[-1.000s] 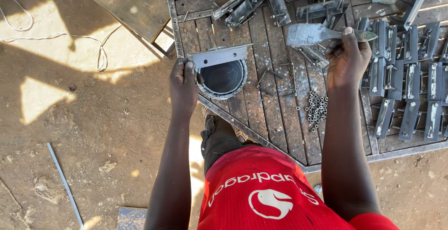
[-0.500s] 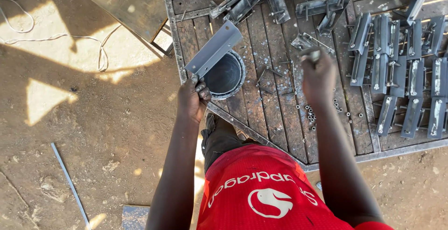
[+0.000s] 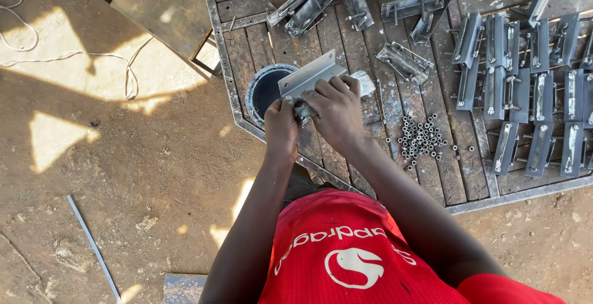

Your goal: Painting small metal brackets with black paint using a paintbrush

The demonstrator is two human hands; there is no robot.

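Both hands (image 3: 318, 112) grip metal bracket (image 3: 307, 77).

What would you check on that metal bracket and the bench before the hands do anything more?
1. Left hand grips the metal bracket: ok.
2. Right hand on the bracket too: ok.
3. What the right hand presses against it: cannot tell.
4. Round black tin right under the bracket: ok.
5. Pile of small nuts lies apart from both hands: ok.
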